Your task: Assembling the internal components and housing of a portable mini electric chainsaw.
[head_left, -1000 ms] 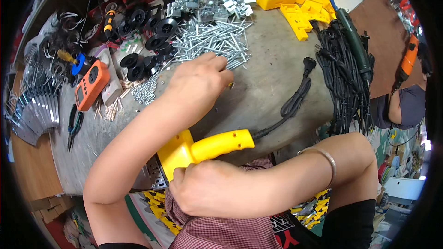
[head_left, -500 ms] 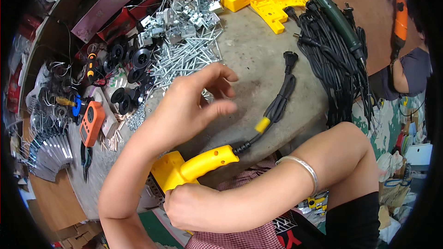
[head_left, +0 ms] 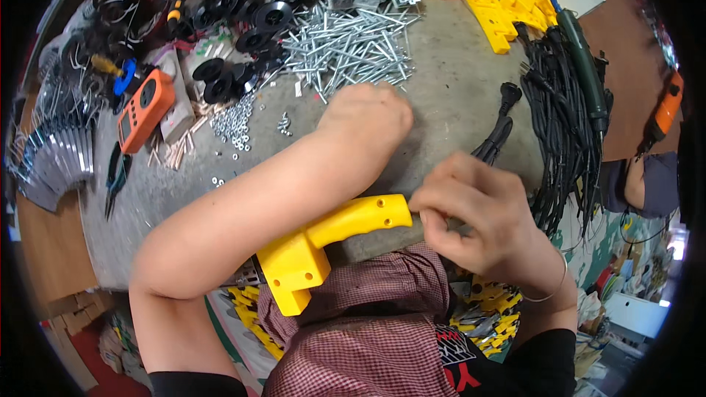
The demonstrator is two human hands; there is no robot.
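Note:
A yellow plastic power-tool housing lies at the table's near edge, its handle pointing right with small screw holes in it. My left forearm crosses above it. My left hand is closed in a fist beside the near edge of a pile of long silver screws; its fingertips are hidden. My right hand is curled at the end of the handle, thumb and fingers drawn together where the cord leaves it. What they pinch is hidden. Beyond that hand, a bundled black power cord shows partly.
Small nuts, black spools and an orange meter lie left. A heap of black cords with a green screwdriver-like tool lies right. Yellow housing parts sit at the back. An orange power tool is far right.
My right hand has left the yellow body and moved right to the handle's end. My left hand has closed and lies over the table near the screws. The view has shifted.

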